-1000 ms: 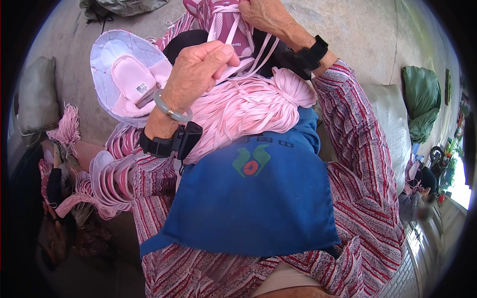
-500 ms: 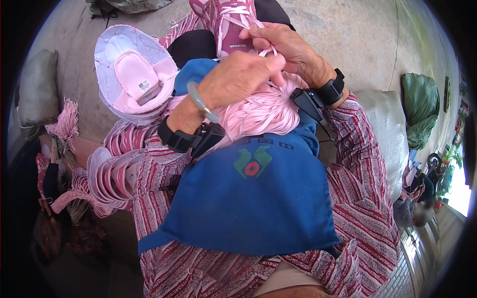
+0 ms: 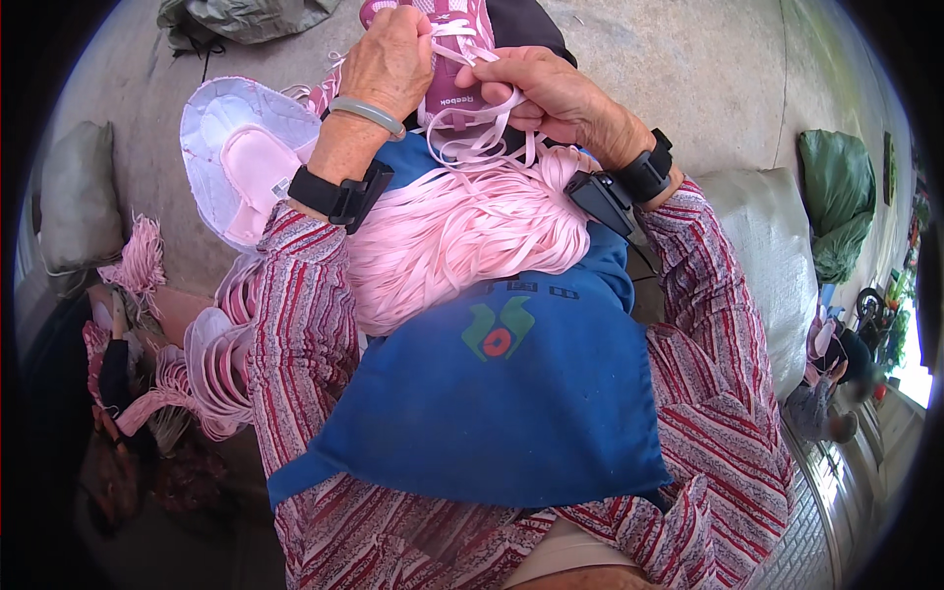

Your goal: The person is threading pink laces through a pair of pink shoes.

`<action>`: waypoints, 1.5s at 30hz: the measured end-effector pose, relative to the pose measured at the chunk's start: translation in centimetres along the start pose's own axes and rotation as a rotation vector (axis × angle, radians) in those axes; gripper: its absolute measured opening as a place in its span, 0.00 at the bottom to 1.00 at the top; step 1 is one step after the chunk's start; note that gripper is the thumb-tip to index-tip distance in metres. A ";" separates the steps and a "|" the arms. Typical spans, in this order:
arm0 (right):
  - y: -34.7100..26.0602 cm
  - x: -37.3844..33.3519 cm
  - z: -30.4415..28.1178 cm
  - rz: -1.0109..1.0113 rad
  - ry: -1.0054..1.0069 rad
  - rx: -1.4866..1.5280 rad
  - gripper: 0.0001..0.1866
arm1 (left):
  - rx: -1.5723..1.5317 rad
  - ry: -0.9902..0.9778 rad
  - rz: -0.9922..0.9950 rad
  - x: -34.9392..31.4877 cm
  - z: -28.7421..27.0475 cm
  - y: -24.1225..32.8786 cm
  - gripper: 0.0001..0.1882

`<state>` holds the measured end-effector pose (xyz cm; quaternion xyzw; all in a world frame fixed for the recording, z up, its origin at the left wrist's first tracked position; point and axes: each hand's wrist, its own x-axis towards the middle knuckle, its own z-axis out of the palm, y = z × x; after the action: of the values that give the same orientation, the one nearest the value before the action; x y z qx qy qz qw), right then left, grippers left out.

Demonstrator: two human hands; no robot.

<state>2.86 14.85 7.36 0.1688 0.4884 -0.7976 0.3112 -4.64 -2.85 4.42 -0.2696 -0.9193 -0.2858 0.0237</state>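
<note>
A pink and magenta shoe upper [image 3: 454, 96] lies over my dark-clad knee at the top, with a pale pink shoelace [image 3: 470, 145] threaded through its upper eyelets. My left hand [image 3: 391, 61] is closed at the upper's left eyelet edge, where the lace runs to its fingertips; part of its grip is hidden. On the other side, my right hand [image 3: 551, 93] pinches the lace between thumb and forefinger. A loose loop of it hangs below that hand. Across my lap, on the blue apron [image 3: 492, 413], rests a thick bundle of pink shoelaces [image 3: 462, 236].
Left of my lap sits a stack of pale shoe uppers [image 3: 211, 118], with more nested uppers [image 3: 221, 364] below. A pink lace bundle [image 3: 140, 258] lies farther left beside a grey sack [image 3: 79, 197]. White [image 3: 767, 256] and green sacks [image 3: 836, 197] stand right. Other people appear at both edges.
My left hand has moved up and left from beside the right hand to the upper's left edge. My right hand has shifted slightly down, and a loose lace loop now hangs below it.
</note>
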 end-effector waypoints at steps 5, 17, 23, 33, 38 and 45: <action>0.1 0.3 0.4 0.007 -0.005 -0.025 0.10 | -0.465 -0.464 -0.361 1.2 -1.3 -1.2 0.09; -1.5 -1.2 -0.4 0.002 -0.049 -0.281 0.13 | -0.770 -0.131 -0.522 -0.4 -0.6 -0.1 0.08; -0.1 -0.5 -0.4 -0.061 -0.073 -0.350 0.13 | -0.402 -0.145 -0.319 -0.2 -1.1 0.2 0.06; -0.2 -0.4 0.6 -0.030 -0.063 -0.470 0.13 | 0.363 -0.100 0.251 0.6 -0.2 0.5 0.06; 0.6 0.4 0.1 -0.007 -0.085 -0.394 0.12 | 0.097 0.062 0.286 0.6 0.6 0.5 0.07; -1.1 -1.3 -1.8 -0.076 -0.188 -0.374 0.12 | -0.430 -0.174 -0.415 0.0 -2.2 1.8 0.12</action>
<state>3.05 17.21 8.03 0.0144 0.6028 -0.7163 0.3513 -3.95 -2.82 7.12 -0.0984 -0.8717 -0.4484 -0.1714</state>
